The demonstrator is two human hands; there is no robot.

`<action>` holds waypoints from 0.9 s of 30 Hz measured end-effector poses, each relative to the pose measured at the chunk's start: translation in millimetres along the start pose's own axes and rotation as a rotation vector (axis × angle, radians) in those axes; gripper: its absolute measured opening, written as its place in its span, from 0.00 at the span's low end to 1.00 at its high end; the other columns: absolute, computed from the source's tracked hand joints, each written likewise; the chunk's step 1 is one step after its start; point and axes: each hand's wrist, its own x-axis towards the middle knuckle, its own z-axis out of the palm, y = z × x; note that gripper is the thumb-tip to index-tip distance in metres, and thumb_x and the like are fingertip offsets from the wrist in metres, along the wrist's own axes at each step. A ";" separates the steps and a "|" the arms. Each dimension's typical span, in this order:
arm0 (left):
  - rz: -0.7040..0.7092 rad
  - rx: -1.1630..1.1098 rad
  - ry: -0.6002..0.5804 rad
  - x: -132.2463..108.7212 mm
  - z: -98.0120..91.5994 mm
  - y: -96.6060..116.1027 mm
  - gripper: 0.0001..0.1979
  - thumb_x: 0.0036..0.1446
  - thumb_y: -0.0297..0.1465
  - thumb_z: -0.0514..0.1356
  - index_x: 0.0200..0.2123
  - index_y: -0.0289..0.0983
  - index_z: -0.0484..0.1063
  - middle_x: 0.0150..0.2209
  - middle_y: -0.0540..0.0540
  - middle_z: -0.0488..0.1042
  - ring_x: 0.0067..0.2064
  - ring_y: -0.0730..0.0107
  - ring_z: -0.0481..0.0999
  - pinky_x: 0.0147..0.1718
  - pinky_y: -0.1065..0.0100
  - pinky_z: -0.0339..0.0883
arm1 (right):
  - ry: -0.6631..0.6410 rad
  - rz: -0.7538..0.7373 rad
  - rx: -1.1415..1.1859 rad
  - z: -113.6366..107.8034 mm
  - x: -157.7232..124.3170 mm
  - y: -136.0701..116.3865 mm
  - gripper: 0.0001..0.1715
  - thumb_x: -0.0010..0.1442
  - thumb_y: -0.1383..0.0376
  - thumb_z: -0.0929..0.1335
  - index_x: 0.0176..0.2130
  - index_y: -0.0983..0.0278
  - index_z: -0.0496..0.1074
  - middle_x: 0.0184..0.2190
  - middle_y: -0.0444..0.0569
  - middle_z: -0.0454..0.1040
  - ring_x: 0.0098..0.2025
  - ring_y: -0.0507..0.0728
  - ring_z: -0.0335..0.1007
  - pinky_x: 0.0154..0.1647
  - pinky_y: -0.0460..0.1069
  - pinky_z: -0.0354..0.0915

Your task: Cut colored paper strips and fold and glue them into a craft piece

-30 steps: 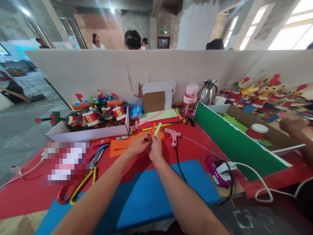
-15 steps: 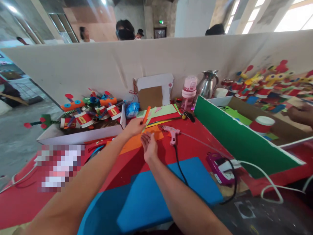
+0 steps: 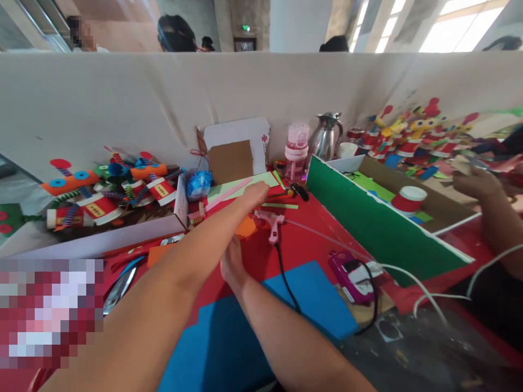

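My left hand (image 3: 257,194) reaches forward over the far part of the red table, its fingers curled down beside the light green paper sheet (image 3: 265,178). What it pinches, if anything, is hidden behind the hand. Close to its knuckles lie a dark rod (image 3: 281,194) and a thin light green strip (image 3: 281,206). My right hand (image 3: 232,259) rests lower, partly covered by my left forearm, so its fingers cannot be made out. An orange paper piece (image 3: 247,227) lies just beyond it. To the right of both hands is a pink glue gun (image 3: 271,222) with a glue stick in its back.
A white box (image 3: 122,239) of paper-cup figures (image 3: 102,207) stands left, near scissors (image 3: 120,288). Right are a green-sided box (image 3: 368,228), a purple power strip (image 3: 353,280) and cords. A pink bottle (image 3: 296,155) and steel jug (image 3: 326,136) stand behind. A co-worker's hand (image 3: 476,182) is far right.
My left hand has moved forward and right; the orange strip it held no longer shows. My right hand has drawn lower, behind the left forearm. The view has turned right.
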 end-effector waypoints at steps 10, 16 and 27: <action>-0.166 -0.104 0.318 -163.5 -26.2 -70.6 0.14 0.60 0.32 0.50 0.36 0.37 0.76 0.37 0.44 0.78 0.40 0.63 0.75 0.39 0.68 0.63 | 0.003 0.099 0.075 1.9 2.6 -8.4 0.13 0.53 0.56 0.69 0.28 0.64 0.69 0.21 0.42 0.72 0.21 0.49 0.68 0.27 0.45 0.66; -0.406 -0.064 0.157 -245.3 23.5 -83.7 0.13 0.58 0.30 0.52 0.37 0.38 0.77 0.38 0.42 0.79 0.42 0.60 0.76 0.40 0.67 0.65 | 0.200 -0.076 -0.067 -6.9 8.9 -33.1 0.15 0.54 0.55 0.66 0.28 0.64 0.67 0.20 0.40 0.70 0.19 0.47 0.63 0.21 0.43 0.60; -0.360 0.019 0.109 -235.3 54.7 -70.2 0.14 0.56 0.20 0.48 0.37 0.30 0.74 0.39 0.32 0.75 0.46 0.53 0.74 0.41 0.61 0.68 | 0.092 -0.057 -0.381 1.5 -0.7 -39.3 0.12 0.55 0.58 0.65 0.25 0.64 0.66 0.18 0.40 0.70 0.16 0.46 0.59 0.17 0.42 0.56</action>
